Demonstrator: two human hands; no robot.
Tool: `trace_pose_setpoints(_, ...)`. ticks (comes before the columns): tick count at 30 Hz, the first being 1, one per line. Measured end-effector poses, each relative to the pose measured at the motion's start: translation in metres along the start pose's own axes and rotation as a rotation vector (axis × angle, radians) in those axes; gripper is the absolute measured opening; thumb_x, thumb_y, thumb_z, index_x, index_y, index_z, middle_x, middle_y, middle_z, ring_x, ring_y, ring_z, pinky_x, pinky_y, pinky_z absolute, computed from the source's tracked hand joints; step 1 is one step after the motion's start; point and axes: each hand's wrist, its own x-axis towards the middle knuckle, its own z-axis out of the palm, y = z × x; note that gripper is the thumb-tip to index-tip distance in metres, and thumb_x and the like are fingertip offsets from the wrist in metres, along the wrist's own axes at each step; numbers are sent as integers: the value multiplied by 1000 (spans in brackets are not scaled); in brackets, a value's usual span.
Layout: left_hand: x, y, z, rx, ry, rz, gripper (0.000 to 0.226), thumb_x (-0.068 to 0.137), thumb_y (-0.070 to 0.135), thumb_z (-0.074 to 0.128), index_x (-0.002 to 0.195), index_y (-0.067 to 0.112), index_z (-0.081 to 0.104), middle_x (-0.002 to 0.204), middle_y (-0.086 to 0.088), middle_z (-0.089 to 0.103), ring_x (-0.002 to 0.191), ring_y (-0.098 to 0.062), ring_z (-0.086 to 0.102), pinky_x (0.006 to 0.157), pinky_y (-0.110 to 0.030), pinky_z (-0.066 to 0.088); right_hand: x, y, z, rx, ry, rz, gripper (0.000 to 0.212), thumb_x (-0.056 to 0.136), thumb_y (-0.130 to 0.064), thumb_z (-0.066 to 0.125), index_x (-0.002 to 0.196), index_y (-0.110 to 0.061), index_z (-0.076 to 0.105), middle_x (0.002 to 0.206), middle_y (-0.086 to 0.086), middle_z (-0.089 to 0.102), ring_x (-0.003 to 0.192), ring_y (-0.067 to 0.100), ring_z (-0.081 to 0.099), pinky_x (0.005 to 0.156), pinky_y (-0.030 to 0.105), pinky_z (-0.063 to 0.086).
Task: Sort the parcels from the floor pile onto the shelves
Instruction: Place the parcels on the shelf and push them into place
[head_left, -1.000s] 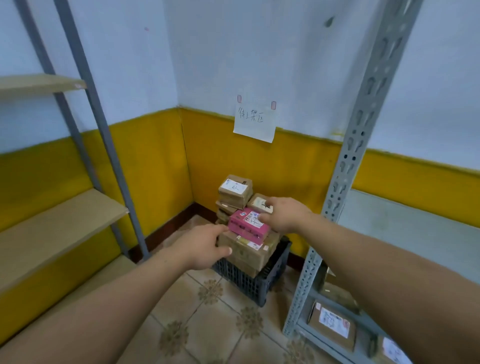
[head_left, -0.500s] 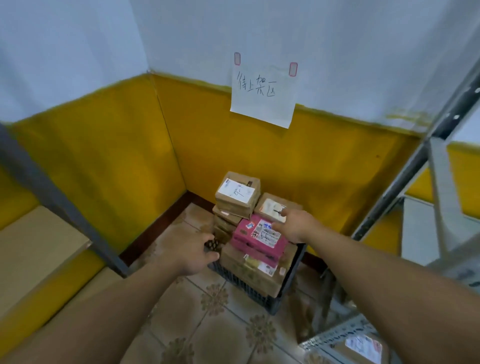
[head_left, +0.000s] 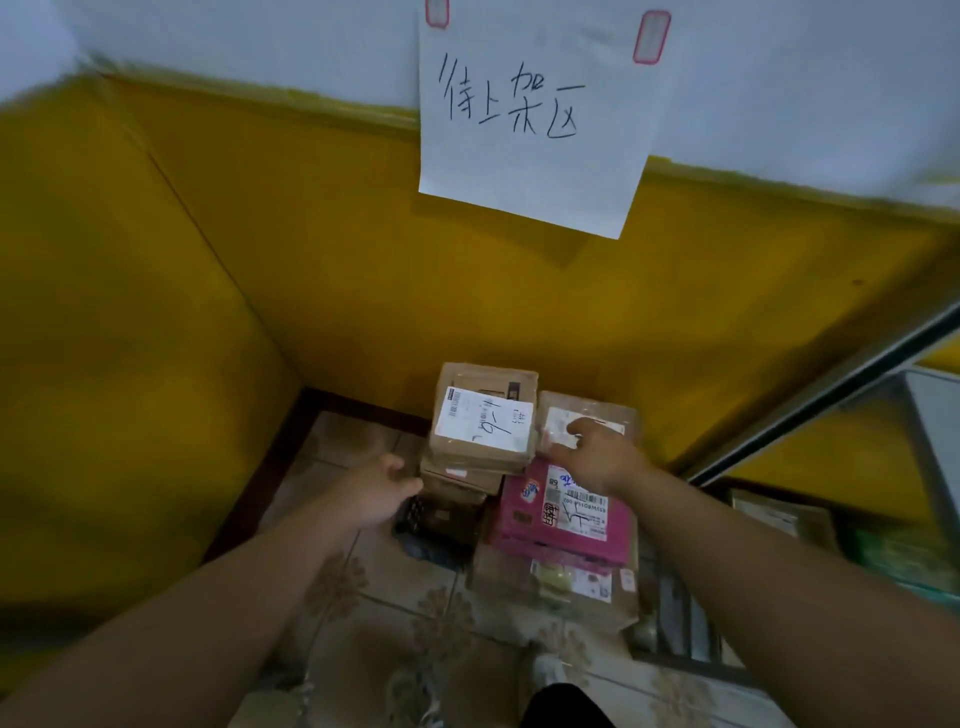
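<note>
Contact: your right hand (head_left: 597, 460) lies on the small brown parcel (head_left: 597, 408), grip unclear; your left hand (head_left: 378, 488) hangs relaxed, empty.

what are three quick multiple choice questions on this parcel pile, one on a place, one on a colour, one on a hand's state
1. Where does the right hand rest?
A. on the tiled floor
B. on the small brown cardboard parcel at the back of the pile
C. on the white paper wall sign

2. What colour is the flat labelled cardboard box just in front of that parcel?
A. green
B. blue
C. pink

3. What is the left hand doing?
A. holding nothing, beside the brown parcel stack
B. lifting a parcel
C. pressing the wall sign

Answers:
1 B, its fingers lie on that parcel's label.
2 C, its top is pink under a white barcode label.
3 A, its fingers are loosely curled with no parcel in them.
</note>
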Motion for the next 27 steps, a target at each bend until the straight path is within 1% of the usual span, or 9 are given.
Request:
trace_pose_setpoints(4, 49, 7, -5, -125, -9, -28, 61, 95, 38, 57, 148, 16, 37, 152, -6, 39, 136, -25, 40, 107, -37, 33, 41, -4, 5, 32, -37, 30, 68, 99, -50, 49, 153, -16, 28, 151, 14, 44, 117, 29, 58, 86, 32, 48)
trace_pose_setpoints(9, 97, 17, 14, -410, -32, -102, 82, 81, 53, 68, 149, 26, 30, 148, 0, 44, 132, -26, 45, 109, -45, 35, 90, -12, 12, 219, -13, 1, 72, 98, -49, 52, 156, -17, 23, 154, 14, 40, 128, 33, 51, 96, 34, 43)
trace_pose_setpoints(12, 107, 25, 33, -641, -122, -139, 50, 82, 44, 71, 125, 32, 48, 126, 4, 60, 119, -23, 55, 107, -50, 39, 102, -18, 23, 448, -53, 39, 68, 99, -42, 53, 156, -23, 21, 149, 9, 47, 121, 32, 56, 95, 39, 47)
trace_pose_setpoints(15, 108, 32, 42, -812, -98, -182, 47, 86, 35, 70, 127, 29, 48, 120, 2, 63, 109, -22, 60, 105, -51, 41, 100, -23, 33, 596, -19, 92, 66, 100, -38, 54, 156, -30, 20, 147, 4, 48, 122, 32, 55, 97, 42, 47)
trace_pose_setpoints(18, 109, 30, 37, -1004, -76, -209, 41, 87, 22, 70, 117, 33, 44, 121, -1, 63, 109, -26, 61, 103, -55, 42, 96, -23, 32, 660, 8, 77, 55, 101, -37, 50, 152, -32, 29, 131, 0, 56, 96, 20, 60, 80, 34, 50)
trace_pose_setpoints(19, 109, 28, 34, -1016, -71, -222, 46, 86, 18, 70, 119, 33, 43, 122, -2, 62, 110, -26, 60, 103, -55, 42, 95, -23, 31, 670, 2, 60, 51, 102, -38, 49, 150, -32, 34, 128, -1, 57, 93, 17, 59, 80, 35, 51)
trace_pose_setpoints(22, 110, 20, 32, -985, -62, -250, 63, 86, 15, 71, 137, 32, 37, 128, -4, 59, 116, -28, 56, 103, -56, 41, 98, -23, 26, 663, -33, 28, 43, 102, -43, 47, 143, -29, 47, 125, -1, 63, 108, 23, 61, 98, 44, 49)
trace_pose_setpoints(25, 113, 19, 36, -1023, -84, -264, 42, 92, 18, 63, 130, 29, 46, 128, -6, 59, 119, -28, 54, 105, -52, 42, 116, -21, 21, 644, -68, 42, 40, 102, -46, 44, 133, -23, 56, 119, 5, 66, 111, 29, 61, 99, 47, 48)
trace_pose_setpoints(27, 118, 19, 40, -999, -46, -249, 32, 96, 15, 57, 126, 26, 51, 123, -5, 64, 117, -26, 57, 100, -47, 46, 131, -14, 19, 637, -28, 41, 36, 103, -42, 43, 124, -18, 59, 110, 10, 66, 105, 33, 62, 88, 41, 49)
